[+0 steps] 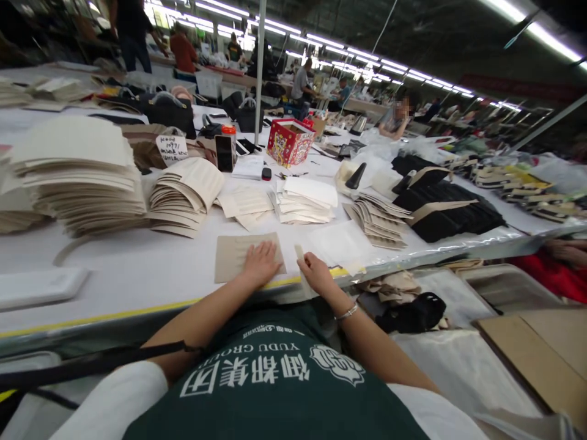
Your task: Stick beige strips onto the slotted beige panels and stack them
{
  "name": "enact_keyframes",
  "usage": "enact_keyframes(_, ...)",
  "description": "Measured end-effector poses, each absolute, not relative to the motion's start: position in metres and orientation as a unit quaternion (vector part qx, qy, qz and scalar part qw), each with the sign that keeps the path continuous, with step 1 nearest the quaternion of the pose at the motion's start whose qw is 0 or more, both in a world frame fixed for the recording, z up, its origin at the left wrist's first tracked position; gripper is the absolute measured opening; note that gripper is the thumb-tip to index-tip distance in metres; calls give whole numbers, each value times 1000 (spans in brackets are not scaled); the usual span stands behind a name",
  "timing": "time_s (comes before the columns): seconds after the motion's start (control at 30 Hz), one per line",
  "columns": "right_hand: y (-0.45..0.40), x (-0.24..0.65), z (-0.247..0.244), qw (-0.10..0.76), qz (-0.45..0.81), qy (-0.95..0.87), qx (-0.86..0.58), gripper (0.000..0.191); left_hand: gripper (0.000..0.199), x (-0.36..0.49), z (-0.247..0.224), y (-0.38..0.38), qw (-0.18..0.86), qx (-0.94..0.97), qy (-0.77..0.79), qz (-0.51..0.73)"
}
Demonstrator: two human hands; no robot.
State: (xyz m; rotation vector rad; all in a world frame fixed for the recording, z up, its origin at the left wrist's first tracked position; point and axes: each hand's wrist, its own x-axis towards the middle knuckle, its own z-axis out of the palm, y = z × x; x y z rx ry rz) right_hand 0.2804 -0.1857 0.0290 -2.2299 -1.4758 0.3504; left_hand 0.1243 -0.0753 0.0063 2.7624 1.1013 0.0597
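Observation:
My left hand (262, 263) lies flat, fingers spread, on the right part of a beige rectangular panel (228, 260) near the table's front edge. Just to the right, my right hand (316, 272) is closed round a narrow pale strip (299, 252), whose upper end sticks out above the fingers and whose lower part hangs past the table edge. The strip and the panel are apart. Behind my hands sit a stack of white sheets (306, 198) and a few loose beige pieces (247, 205). A thin white sheet (342, 244) lies right of my right hand.
Tall beige stacks (82, 177) stand at the left, with a white flat box (41, 287) before them. A red box (290, 143), a phone (224, 153) and a metal pole (260, 73) are further back. Black pieces (447, 205) lie at the right. Bins sit below the edge; several people work beyond.

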Motion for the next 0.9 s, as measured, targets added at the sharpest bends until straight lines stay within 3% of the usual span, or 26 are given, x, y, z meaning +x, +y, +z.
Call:
enact_keyframes(0.13,-193,297,25,225,130,-536,-803,25,50,127,-1,-79,115,958,263,-13)
enact_keyframes(0.3,-171,287,30,187,166,-622,-742,30,42,51,19,-54,199,971,118,-54)
enact_keyframes(0.4,-140,266,32,131,168,-686,-695,30,40,17,22,-49,222,949,222,3)
enact_keyframes(0.53,-89,228,29,35,131,-729,-671,48,72,8,-1,-52,91,883,455,64)
enact_keyframes(0.73,-39,197,25,-69,122,-758,-637,47,78,12,-18,-52,47,879,475,21)
enact_keyframes(0.9,-90,225,28,-105,150,-767,-614,49,78,12,-13,-48,49,880,473,13)
